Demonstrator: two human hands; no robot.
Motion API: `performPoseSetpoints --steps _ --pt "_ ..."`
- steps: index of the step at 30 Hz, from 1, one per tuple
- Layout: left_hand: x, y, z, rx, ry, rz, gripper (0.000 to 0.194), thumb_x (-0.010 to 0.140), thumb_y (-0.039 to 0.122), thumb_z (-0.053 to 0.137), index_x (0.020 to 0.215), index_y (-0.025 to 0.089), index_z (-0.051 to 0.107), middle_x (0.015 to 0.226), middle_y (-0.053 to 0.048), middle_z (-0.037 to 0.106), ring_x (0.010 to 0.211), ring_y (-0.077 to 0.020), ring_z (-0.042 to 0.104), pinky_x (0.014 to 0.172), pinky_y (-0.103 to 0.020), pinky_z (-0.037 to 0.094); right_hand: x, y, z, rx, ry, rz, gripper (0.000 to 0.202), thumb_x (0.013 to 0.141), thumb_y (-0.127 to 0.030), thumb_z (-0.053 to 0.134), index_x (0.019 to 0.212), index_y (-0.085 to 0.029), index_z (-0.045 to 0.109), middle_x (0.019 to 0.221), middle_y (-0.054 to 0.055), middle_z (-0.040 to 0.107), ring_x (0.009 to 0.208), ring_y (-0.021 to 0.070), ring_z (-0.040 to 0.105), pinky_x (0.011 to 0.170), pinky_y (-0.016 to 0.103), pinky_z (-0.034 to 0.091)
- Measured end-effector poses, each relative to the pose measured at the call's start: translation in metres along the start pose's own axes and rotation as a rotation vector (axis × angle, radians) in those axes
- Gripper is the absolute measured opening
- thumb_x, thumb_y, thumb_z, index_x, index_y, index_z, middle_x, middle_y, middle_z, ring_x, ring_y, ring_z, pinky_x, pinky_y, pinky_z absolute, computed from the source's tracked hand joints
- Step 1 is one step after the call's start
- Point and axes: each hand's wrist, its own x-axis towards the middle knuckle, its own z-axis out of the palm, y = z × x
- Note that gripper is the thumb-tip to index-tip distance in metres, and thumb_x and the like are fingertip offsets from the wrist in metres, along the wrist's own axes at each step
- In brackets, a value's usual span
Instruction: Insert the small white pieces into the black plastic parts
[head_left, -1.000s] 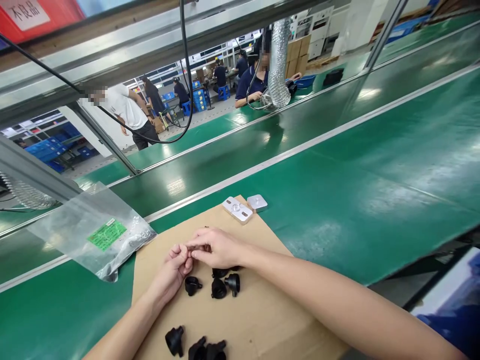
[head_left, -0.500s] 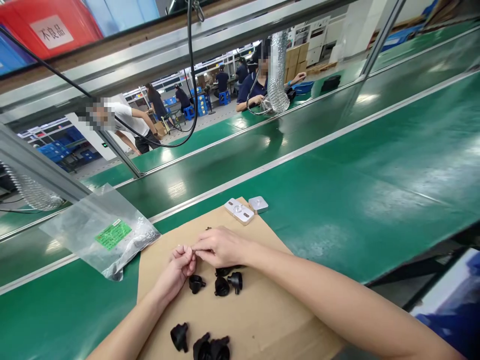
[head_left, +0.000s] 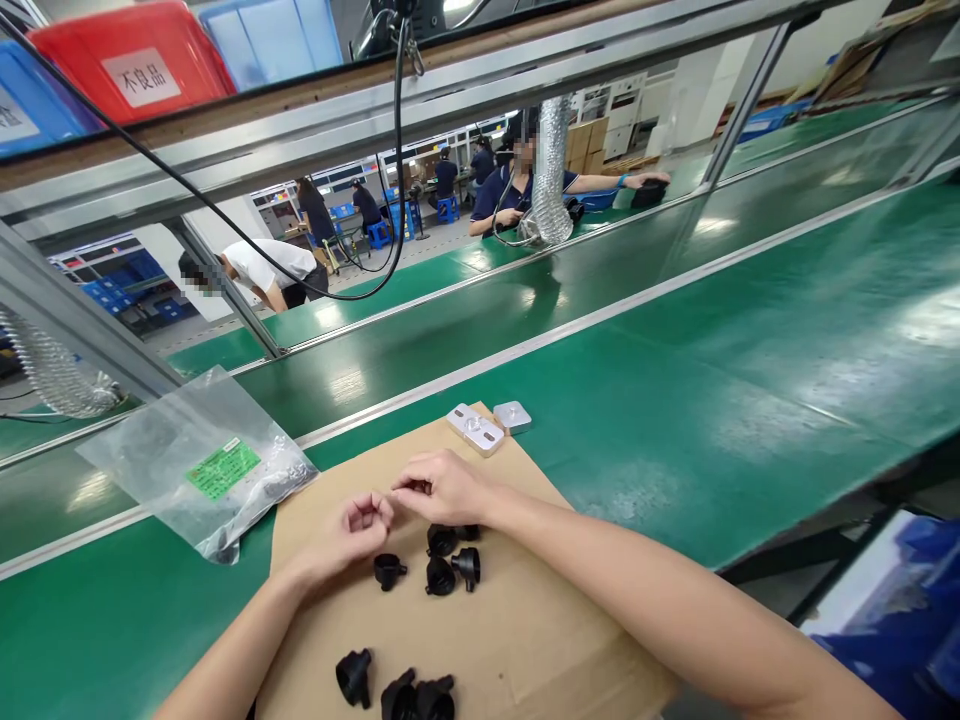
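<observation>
Three black plastic parts laid at the cardboard sheet's near edge, four more black parts just below the hands, left hand curled narrow, right hand pinched with fingertips meeting the left's, anything held too small to be told, white blocks and clear bag set beyond.

Factory floor, long green conveyor belts running diagonally with white edge strips between lanes. Aluminium frame posts carry an overhead shelf; red bin and blue bins sit on top. Black cable droops from the shelf. Silver flexible duct hangs down to the far belt, another one at far left. Workers sit and stand at benches behind, with blue stools and stacked blue crates. Cardboard boxes stand against a white wall. Bright overhead light, glare patches on the belts.
</observation>
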Motion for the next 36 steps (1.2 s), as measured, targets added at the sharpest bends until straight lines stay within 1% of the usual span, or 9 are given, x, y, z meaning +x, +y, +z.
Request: performPoseSetpoints --steps 4,7,12,15,17,19,26,31,36 --pt "-0.017 0.017 0.002 0.530 -0.111 0.084 0.036 0.072 0.039 0.089 0.096 0.021 0.069 0.093 -0.002 0.057 0.076 -0.0178 0.047 0.067 -0.027 0.035 0.001 0.000 -0.002 -0.011 0.058 -0.002 0.010 0.089 -0.017 0.068 0.084 -0.017 0.076 0.075 0.002 0.071 0.065 0.0143 0.061 0.061 0.025 0.044" --pt "-0.025 0.021 0.012 0.712 -0.032 0.071 0.021 0.078 0.031 0.083 0.094 0.023 0.070 0.100 -0.005 0.061 0.082 -0.0227 0.054 0.071 -0.030 0.038 0.001 0.000 -0.001 0.008 0.061 -0.022 0.011 0.089 -0.018 0.066 0.084 -0.017 0.076 0.075 0.002 0.070 0.065 0.0147 0.061 0.061 0.025 0.044" --pt "-0.013 0.006 0.018 0.540 0.209 0.173 0.013 0.085 0.026 0.075 0.096 0.023 0.069 0.097 -0.007 0.067 0.088 -0.0269 0.060 0.078 -0.034 0.044 0.000 -0.004 0.003 0.035 0.108 -0.070 0.015 0.093 -0.022 0.062 0.087 -0.018 0.075 0.071 0.002 0.069 0.064 0.0157 0.060 0.063 0.027 0.046" --pt "0.000 -0.009 0.017 0.340 0.375 0.262 0.032 0.087 0.029 0.076 0.116 0.024 0.064 0.114 -0.009 0.068 0.106 -0.0286 0.063 0.092 -0.037 0.048 0.001 -0.004 0.005 0.065 0.108 -0.082 0.015 0.093 -0.024 0.062 0.089 -0.018 0.075 0.072 0.002 0.070 0.062 0.0155 0.060 0.061 0.027 0.046" --pt "0.006 -0.018 0.018 0.263 0.425 0.264 0.052 0.084 0.030 0.081 0.130 0.026 0.056 0.125 -0.010 0.065 0.115 -0.0291 0.062 0.097 -0.038 0.049 0.001 -0.004 0.006 0.087 0.088 -0.056 0.014 0.092 -0.024 0.063 0.090 -0.018 0.076 0.072 0.002 0.070 0.061 0.0149 0.060 0.060 0.026 0.046" --pt "0.007 -0.024 0.020 0.260 0.425 0.230 0.066 0.080 0.031 0.084 0.136 0.028 0.049 0.128 -0.011 0.064 0.115 -0.0289 0.064 0.097 -0.038 0.051 0.001 -0.003 0.007 0.108 0.050 -0.021 0.013 0.091 -0.024 0.064 0.091 -0.019 0.077 0.074 0.001 0.071 0.063 0.0143 0.061 0.060 0.024 0.046" --pt "0.006 -0.024 0.023 0.190 0.422 0.270 0.073 0.074 0.032 0.090 0.133 0.030 0.046 0.121 -0.009 0.063 0.106 -0.0279 0.069 0.089 -0.037 0.057 -0.001 -0.001 0.005 0.132 -0.094 0.062 0.011 0.085 -0.018 0.068 0.086 -0.021 0.078 0.075 -0.001 0.072 0.064 0.0130 0.063 0.062 0.022 0.046" --pt "0.006 -0.026 0.022 0.222 0.428 0.272 0.066 0.075 0.032 0.089 0.129 0.028 0.052 0.111 -0.009 0.069 0.099 -0.0280 0.071 0.086 -0.038 0.058 -0.001 -0.004 0.001 0.159 -0.064 0.062 0.013 0.089 -0.018 0.064 0.091 -0.020 0.077 0.075 -0.002 0.071 0.065 0.0123 0.062 0.061 0.022 0.045" --pt "0.007 -0.034 0.023 0.277 0.403 0.302 0.063 0.081 0.036 0.083 0.135 0.029 0.050 0.118 -0.009 0.069 0.103 -0.0269 0.071 0.089 -0.038 0.059 -0.001 -0.005 0.003 0.097 -0.123 0.040 0.012 0.083 -0.011 0.065 0.082 -0.020 0.073 0.071 -0.003 0.069 0.063 0.0118 0.060 0.061 0.021 0.043"
